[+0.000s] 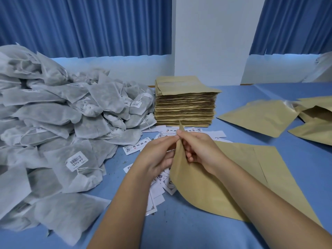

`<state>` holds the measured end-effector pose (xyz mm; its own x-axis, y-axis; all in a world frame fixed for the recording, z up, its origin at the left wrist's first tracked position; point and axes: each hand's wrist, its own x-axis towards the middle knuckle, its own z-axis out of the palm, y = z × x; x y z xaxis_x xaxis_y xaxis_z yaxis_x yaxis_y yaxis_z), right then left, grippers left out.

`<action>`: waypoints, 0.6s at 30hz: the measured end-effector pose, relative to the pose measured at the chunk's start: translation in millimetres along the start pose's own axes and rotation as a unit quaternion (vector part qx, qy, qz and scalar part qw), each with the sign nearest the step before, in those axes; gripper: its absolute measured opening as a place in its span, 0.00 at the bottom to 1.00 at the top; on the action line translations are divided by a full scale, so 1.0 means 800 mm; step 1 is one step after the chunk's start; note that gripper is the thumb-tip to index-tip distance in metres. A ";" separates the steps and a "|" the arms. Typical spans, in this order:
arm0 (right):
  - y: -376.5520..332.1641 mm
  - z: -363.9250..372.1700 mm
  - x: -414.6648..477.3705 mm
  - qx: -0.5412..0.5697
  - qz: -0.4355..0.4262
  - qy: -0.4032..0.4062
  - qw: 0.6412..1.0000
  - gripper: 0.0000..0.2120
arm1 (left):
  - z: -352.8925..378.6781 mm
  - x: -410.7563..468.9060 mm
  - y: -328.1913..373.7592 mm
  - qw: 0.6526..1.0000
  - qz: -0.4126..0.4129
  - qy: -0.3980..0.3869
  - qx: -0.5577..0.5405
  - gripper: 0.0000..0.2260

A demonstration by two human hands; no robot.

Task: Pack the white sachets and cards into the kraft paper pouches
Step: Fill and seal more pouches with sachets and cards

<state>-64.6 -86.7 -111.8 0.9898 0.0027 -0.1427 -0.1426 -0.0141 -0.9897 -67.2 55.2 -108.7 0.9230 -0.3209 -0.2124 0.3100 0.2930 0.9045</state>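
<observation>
Hiding several cards [132, 147], pinched pouch [197, 191], sachets [53, 114] cropped

Left half of frame: sachet heap [53, 123] blocks the tabletop, running right up beside pouch stack [185, 106] at upper ctr. Cards [158, 191] litter ctr. Raised pouch [197, 186] covers ctr-right. Loose pouches [258, 117] fill upper right. Bare blue cloth [179, 234]: lower ctr, right edge, gap btwn stack and loose pouches.
</observation>
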 end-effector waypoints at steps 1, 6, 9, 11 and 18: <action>0.000 0.000 0.000 0.011 0.007 -0.004 1.000 0.16 | 0.000 0.000 0.000 1.000 0.002 -0.008 0.002 0.07; 0.002 -0.002 0.000 0.053 0.038 -0.036 0.997 0.17 | 0.000 -0.003 -0.001 0.998 0.007 -0.033 0.047 0.10; 0.005 -0.001 0.001 0.065 0.026 -0.044 0.997 0.16 | 0.000 -0.003 0.000 0.999 0.007 -0.027 0.047 0.10; 0.006 -0.002 0.001 0.080 0.020 -0.053 0.995 0.16 | -0.001 -0.003 0.001 0.999 0.005 -0.023 0.036 0.08; 0.008 0.000 0.001 0.031 0.003 -0.054 0.998 0.10 | -0.003 -0.006 0.006 0.998 -0.011 0.006 0.057 0.07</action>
<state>-65.1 -86.8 -118.6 0.9832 0.1106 -0.1452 -0.1512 0.0485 -0.9873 -70.0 60.0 -104.3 0.9194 -0.3148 -0.2359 0.3023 0.1817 0.9358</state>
